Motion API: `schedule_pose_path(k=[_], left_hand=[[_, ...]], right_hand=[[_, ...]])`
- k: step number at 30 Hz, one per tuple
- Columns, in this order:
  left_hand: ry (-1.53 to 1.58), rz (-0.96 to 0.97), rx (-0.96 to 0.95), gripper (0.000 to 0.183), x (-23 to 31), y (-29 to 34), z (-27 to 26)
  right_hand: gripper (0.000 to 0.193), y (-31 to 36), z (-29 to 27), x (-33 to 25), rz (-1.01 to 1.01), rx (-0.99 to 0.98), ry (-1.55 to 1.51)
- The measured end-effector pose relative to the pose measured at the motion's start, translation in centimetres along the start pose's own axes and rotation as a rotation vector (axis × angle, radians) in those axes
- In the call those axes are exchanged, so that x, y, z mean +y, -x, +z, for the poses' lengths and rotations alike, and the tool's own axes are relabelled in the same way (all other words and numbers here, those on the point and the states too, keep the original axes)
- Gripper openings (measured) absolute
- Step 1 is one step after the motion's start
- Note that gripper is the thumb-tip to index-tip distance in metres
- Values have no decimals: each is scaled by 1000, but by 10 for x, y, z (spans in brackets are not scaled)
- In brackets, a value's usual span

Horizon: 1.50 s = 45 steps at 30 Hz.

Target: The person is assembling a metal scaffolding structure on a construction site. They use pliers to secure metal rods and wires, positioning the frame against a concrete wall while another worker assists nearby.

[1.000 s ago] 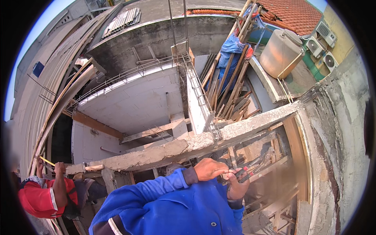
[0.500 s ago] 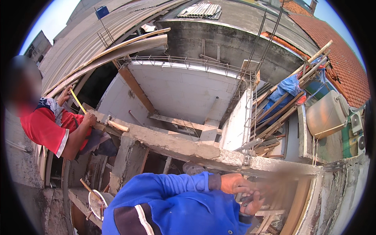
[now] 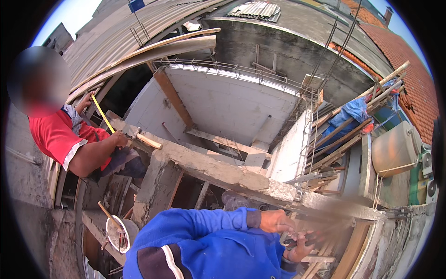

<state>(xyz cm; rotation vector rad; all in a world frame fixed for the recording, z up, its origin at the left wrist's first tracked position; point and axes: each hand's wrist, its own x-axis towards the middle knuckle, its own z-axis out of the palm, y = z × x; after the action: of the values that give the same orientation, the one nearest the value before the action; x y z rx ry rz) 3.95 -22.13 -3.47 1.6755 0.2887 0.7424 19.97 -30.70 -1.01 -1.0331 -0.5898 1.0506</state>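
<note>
My left hand (image 3: 275, 221), in a blue sleeve with a dark cuff, is bent inward with its fingers closed. Its fingertips meet those of my right hand, and whatever they pinch is too small and blurred to name. Just below, my right hand (image 3: 298, 251) is curled palm up around a small dark object (image 3: 290, 242), whose kind I cannot make out. Both hands are near the cement-covered wall top (image 3: 241, 179). At the left, a co-worker in a red shirt (image 3: 58, 139) holds a yellow tape measure (image 3: 102, 114) stretched between two hands.
A hammer (image 3: 149, 141) lies on the wall top beside the co-worker. A white bucket (image 3: 132, 229) with sticks in it stands lower left. Upright steel rebar (image 3: 310, 139) rises from the wall. Beyond the wall is a deep white-walled pit (image 3: 223, 102). Loose timber (image 3: 341, 142) leans at the right.
The view has shifted, so the surroundings sit a little further right and lower. My left fingers have bent downward, closer around what they meet. The co-worker's tape remains stretched.
</note>
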Motion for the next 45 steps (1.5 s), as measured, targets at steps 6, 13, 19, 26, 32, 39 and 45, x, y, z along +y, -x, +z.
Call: schedule_pose_path(k=[6, 13, 19, 26, 32, 39, 45], left_hand=[[-22, 39, 8, 28, 5, -5, -6], [161, 73, 37, 25, 15, -16, -10], [64, 20, -14, 20, 22, -12, -17], [-107, 122, 173, 20, 7, -11, -33], [-212, -53, 106, 18, 29, 0, -66], [-174, -98, 116, 26, 44, -12, -60], [-175, -149, 104, 26, 38, 1, -43]], right_hand=[[39, -10, -1, -6, 28, 12, 4], [42, -14, 3, 6, 14, 18, -155], [41, -18, 9, -5, 51, 15, -104], [38, -17, 40, -18, 12, -36, -13], [40, -30, 26, -15, -8, 23, -79], [54, -32, 34, -12, -34, -48, -230], [54, -32, 47, -17, -27, -57, -264]])
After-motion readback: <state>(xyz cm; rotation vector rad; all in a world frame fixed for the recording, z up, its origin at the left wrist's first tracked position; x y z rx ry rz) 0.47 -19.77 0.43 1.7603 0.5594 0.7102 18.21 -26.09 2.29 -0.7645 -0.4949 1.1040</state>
